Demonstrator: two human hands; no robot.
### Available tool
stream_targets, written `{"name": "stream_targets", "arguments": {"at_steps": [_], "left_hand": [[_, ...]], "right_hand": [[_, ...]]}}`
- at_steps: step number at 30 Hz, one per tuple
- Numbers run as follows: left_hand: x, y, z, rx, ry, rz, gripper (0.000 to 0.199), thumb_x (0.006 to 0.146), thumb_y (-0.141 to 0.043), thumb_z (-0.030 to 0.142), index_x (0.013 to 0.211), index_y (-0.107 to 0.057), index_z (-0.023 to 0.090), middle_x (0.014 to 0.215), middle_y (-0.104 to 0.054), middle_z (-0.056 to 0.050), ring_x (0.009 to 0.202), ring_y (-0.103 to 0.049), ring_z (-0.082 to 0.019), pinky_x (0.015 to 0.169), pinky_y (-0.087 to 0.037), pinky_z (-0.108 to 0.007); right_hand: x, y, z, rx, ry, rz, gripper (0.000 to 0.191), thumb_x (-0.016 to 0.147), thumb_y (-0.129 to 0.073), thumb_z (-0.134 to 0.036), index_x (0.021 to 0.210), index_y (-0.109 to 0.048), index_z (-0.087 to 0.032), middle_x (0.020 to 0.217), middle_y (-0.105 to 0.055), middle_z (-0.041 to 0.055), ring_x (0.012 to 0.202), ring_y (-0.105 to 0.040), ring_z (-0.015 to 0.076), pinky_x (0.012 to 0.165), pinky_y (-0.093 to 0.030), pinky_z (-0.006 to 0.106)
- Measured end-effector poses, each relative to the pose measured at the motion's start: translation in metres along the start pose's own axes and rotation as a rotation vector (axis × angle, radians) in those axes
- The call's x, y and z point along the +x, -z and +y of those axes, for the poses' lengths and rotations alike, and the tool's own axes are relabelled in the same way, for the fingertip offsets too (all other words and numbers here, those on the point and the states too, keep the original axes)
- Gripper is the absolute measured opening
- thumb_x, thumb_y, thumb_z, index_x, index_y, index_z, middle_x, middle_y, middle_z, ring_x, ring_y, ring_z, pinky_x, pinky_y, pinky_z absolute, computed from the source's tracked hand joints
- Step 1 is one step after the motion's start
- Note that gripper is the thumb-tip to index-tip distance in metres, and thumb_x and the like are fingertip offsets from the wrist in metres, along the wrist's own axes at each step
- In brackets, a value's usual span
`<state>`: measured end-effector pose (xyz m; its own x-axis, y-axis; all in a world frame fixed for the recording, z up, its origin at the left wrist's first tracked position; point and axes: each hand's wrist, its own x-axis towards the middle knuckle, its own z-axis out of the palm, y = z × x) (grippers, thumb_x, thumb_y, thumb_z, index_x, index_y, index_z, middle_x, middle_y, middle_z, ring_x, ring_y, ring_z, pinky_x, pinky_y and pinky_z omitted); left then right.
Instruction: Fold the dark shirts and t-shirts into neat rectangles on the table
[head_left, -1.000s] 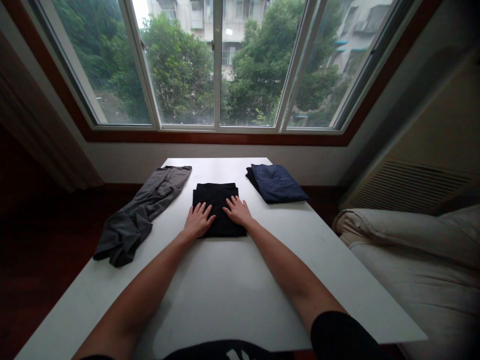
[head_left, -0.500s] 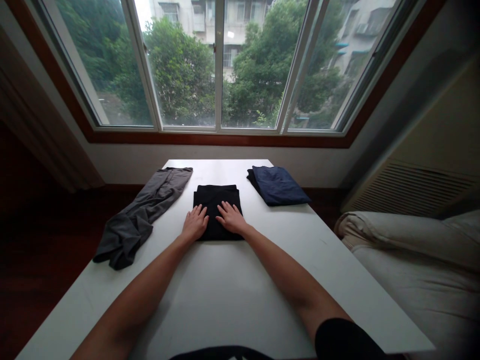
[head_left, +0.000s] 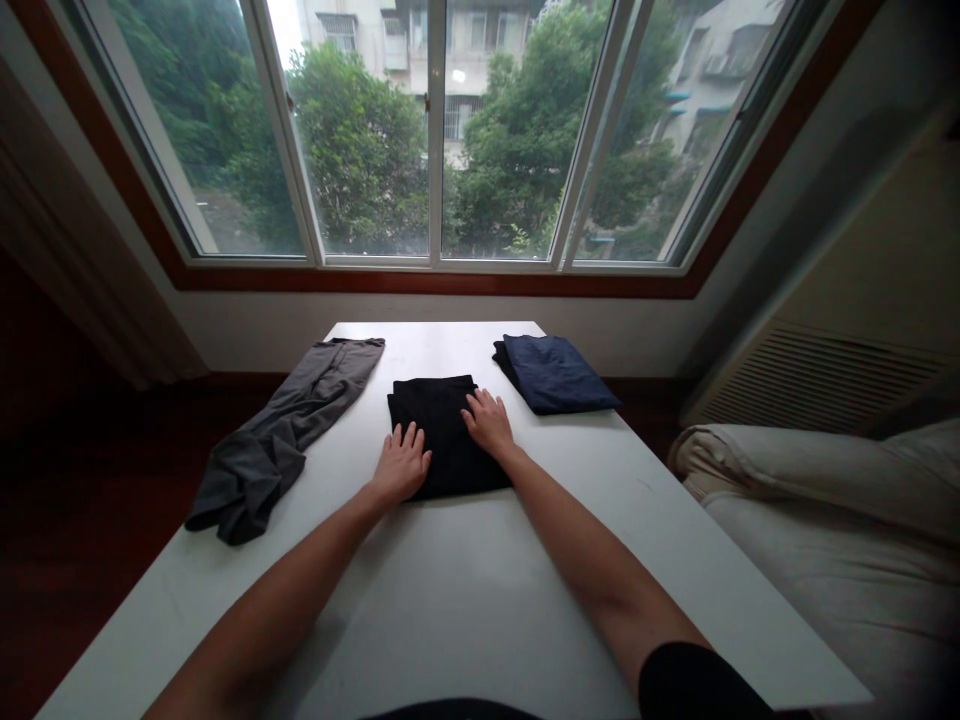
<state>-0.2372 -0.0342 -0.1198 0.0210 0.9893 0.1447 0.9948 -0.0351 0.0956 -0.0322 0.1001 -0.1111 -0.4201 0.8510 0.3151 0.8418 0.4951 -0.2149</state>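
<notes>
We take our light from the sliding window beyond our left hand and right hand; around them the room is dim. Past the grip, a patch of sky burns out to white, and a small spot of glare marks the window. The white tabletop shines beyond our hands and greys nearer us, with a soft shadow beside the left forearm. Under our palms, the black folded garment loses detail. Leftward, the floor sinks nearly to black. Wide-angle distortion slants the brown window frame; the upper-right corner darkens.
</notes>
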Motion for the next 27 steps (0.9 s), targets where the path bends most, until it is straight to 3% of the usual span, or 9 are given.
{"name": "stream_targets", "arguments": {"at_steps": [3,5,7,10,13,17,20,23,27], "left_hand": [[-0.003,0.002,0.007,-0.003,-0.06,-0.017,0.062,0.105,-0.034,0.05,0.157,-0.046,0.019,0.169,-0.033,-0.01,0.157,-0.018,-0.042,0.124,-0.017,-0.062],[-0.003,0.004,0.007,0.002,-0.074,0.004,0.063,0.103,-0.036,0.056,0.154,-0.051,0.022,0.167,-0.036,-0.01,0.158,-0.013,-0.042,0.126,-0.011,-0.063],[-0.002,0.004,0.006,0.009,-0.06,0.028,0.065,0.102,-0.036,0.06,0.152,-0.054,0.022,0.166,-0.038,-0.01,0.159,-0.013,-0.042,0.126,-0.008,-0.064],[-0.001,0.004,0.004,-0.01,-0.034,0.017,0.067,0.102,-0.037,0.061,0.155,-0.05,0.023,0.168,-0.034,-0.011,0.157,-0.021,-0.042,0.125,-0.015,-0.062],[0.001,0.001,0.002,-0.047,-0.018,0.009,0.07,0.102,-0.036,0.062,0.161,-0.04,0.025,0.17,-0.03,-0.012,0.155,-0.028,-0.039,0.124,-0.024,-0.058],[0.013,-0.004,-0.011,-0.047,0.019,0.047,0.069,0.103,-0.034,0.064,0.16,-0.041,0.026,0.171,-0.028,-0.011,0.155,-0.029,-0.037,0.123,-0.026,-0.057],[0.024,-0.007,-0.028,-0.05,0.067,0.041,0.067,0.104,-0.033,0.062,0.16,-0.042,0.026,0.171,-0.027,-0.011,0.155,-0.03,-0.036,0.123,-0.026,-0.056],[0.031,-0.009,-0.044,-0.067,0.115,0.004,0.066,0.105,-0.033,0.059,0.161,-0.04,0.025,0.169,-0.031,-0.011,0.154,-0.031,-0.035,0.123,-0.025,-0.055],[0.03,-0.006,-0.051,-0.072,0.172,0.054,0.063,0.106,-0.035,0.055,0.157,-0.045,0.021,0.166,-0.039,-0.012,0.152,-0.035,-0.033,0.123,-0.026,-0.052]], "right_hand": [[0.001,0.001,-0.013,0.047,0.26,-0.142,0.057,0.107,-0.041,-0.047,0.16,-0.041,-0.026,0.169,-0.03,0.0076,0.158,-0.02,0.0246,0.127,-0.015,0.047],[0.002,-0.001,-0.011,0.05,0.294,-0.276,0.061,0.106,-0.042,-0.055,0.161,-0.039,-0.03,0.171,-0.026,0.0055,0.159,-0.018,0.0266,0.127,-0.016,0.049],[0.003,-0.003,-0.001,0.026,0.172,-0.32,0.065,0.105,-0.039,-0.061,0.163,-0.036,-0.03,0.172,-0.023,0.0069,0.159,-0.017,0.0287,0.126,-0.016,0.052],[0.004,-0.001,0.021,-0.026,-0.065,-0.267,0.068,0.106,-0.035,-0.061,0.164,-0.033,-0.025,0.171,-0.025,0.0122,0.159,-0.018,0.0301,0.125,-0.015,0.054],[0.003,0.002,0.033,-0.085,-0.139,-0.187,0.067,0.107,-0.038,-0.058,0.162,-0.038,-0.02,0.169,-0.028,0.0159,0.159,-0.017,0.0313,0.125,-0.012,0.056],[-0.001,0.001,0.014,-0.08,0.105,-0.119,0.065,0.107,-0.039,-0.055,0.162,-0.037,-0.022,0.171,-0.024,0.0122,0.16,-0.013,0.0281,0.127,-0.009,0.053],[-0.005,-0.005,-0.009,-0.003,0.268,-0.208,0.064,0.107,-0.035,-0.059,0.162,-0.038,-0.026,0.171,-0.026,0.0087,0.159,-0.018,0.0263,0.127,-0.014,0.049],[-0.003,-0.01,-0.015,0.013,0.152,-0.244,0.069,0.105,-0.033,-0.064,0.163,-0.037,-0.026,0.17,-0.026,0.0103,0.159,-0.02,0.0287,0.127,-0.014,0.051],[0.001,-0.008,0.007,-0.028,-0.119,-0.166,0.069,0.106,-0.034,-0.062,0.161,-0.041,-0.021,0.168,-0.03,0.015,0.158,-0.02,0.0314,0.126,-0.011,0.056]]}}
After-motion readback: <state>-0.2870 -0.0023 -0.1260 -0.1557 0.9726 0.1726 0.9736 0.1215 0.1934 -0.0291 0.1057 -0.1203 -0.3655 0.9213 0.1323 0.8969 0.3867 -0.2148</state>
